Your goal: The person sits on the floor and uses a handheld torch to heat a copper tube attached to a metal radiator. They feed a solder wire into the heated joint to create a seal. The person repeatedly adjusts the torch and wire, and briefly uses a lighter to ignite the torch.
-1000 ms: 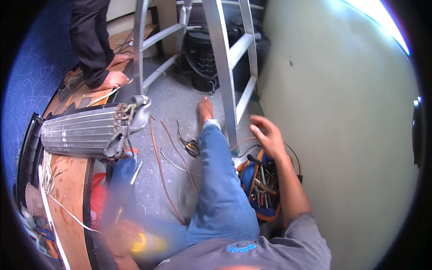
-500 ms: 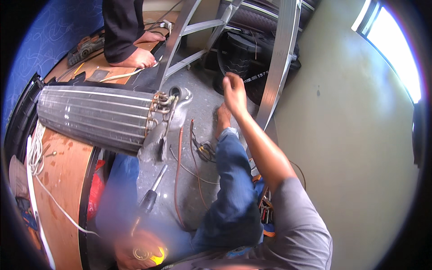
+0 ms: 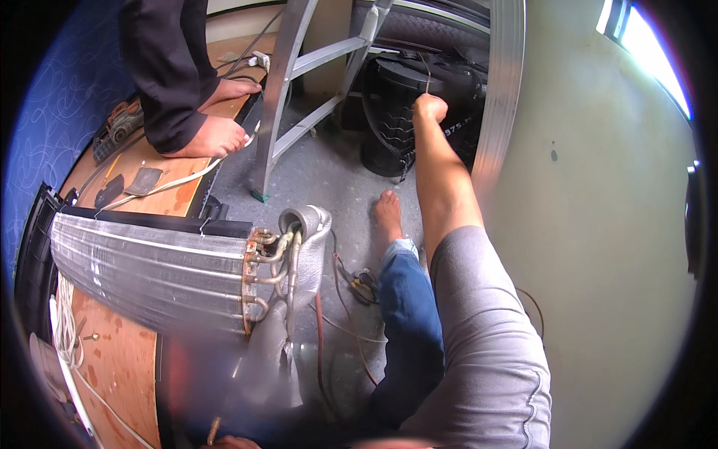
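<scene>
My right arm reaches far forward. My right hand is closed at the lower end of a thin brownish rod or cord in front of a black bag. At the bottom edge, only a sliver of my left hand shows, by the brass tube of a gas torch. The torch's canister is out of view and a dark blur covers its front. Ahead of it lies a finned air-conditioner coil with bent copper pipes at its right end, beside grey foam insulation.
An aluminium ladder stands in front. At left, another person's bare feet rest on a wooden board, near a power tool. Copper tubes and pliers lie on the grey floor. A wall rises at right.
My right hand has moved forward to the thin rod or cord and closed. My left hand and the torch have dropped mostly below the view. The view has shifted, and the coil appears lower.
</scene>
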Demonstrator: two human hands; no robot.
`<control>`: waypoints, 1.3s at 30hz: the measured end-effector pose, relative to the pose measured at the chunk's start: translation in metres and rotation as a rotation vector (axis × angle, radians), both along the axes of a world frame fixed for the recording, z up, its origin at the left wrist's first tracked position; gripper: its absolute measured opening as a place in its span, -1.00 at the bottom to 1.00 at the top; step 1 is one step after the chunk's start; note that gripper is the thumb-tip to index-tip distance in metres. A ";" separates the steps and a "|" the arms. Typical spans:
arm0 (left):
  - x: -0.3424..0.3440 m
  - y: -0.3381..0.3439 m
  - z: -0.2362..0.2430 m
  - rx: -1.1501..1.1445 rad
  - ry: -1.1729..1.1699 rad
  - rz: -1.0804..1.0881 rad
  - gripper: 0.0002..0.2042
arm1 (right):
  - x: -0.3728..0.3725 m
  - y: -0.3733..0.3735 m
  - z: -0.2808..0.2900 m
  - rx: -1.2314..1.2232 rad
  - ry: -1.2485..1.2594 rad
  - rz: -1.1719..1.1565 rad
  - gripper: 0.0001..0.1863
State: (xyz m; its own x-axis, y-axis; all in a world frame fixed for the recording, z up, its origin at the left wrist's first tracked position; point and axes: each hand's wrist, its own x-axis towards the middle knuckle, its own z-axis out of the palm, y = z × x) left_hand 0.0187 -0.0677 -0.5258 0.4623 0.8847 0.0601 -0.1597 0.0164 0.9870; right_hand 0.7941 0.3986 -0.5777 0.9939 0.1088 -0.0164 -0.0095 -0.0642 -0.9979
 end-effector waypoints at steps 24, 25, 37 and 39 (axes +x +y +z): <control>0.022 -0.112 -0.015 0.444 -0.059 -0.157 -0.44 | -0.121 -0.363 -0.428 -1.187 -0.472 0.927 -0.56; 0.023 -0.115 -0.015 0.461 -0.054 -0.174 -0.43 | -0.144 -0.387 -0.406 -1.041 -0.243 0.874 -0.55; -0.002 -0.098 -0.046 0.462 -0.118 -0.477 -0.27 | -0.199 -0.922 -0.067 -0.573 0.256 0.799 -0.65; -0.005 -0.093 -0.048 0.430 -0.130 -0.503 -0.26 | -0.215 -0.998 -0.076 -1.022 0.398 0.742 -0.65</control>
